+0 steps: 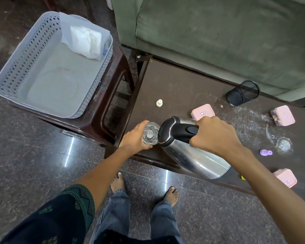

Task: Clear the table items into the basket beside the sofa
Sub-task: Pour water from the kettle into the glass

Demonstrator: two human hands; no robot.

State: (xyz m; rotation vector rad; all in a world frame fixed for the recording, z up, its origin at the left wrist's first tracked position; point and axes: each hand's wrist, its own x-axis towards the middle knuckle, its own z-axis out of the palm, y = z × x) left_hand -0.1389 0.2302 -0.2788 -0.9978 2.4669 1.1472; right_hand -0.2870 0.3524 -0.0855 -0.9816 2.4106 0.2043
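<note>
Left hand [136,138]: wrapped round glass [150,135], at table [180,88] corner.
Right hand [213,136]: clenched on kettle [192,152] handle, tilted.
Basket [16,67]: on stool, holds only tissue packet [85,41].
Left: pink boxes, mesh cup [242,93]; clearing barely begun.

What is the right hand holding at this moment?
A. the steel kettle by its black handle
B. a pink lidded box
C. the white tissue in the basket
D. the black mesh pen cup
A: the right hand is wrapped round the black handle of the steel kettle, which is tilted toward the glass held by the left hand.
</note>
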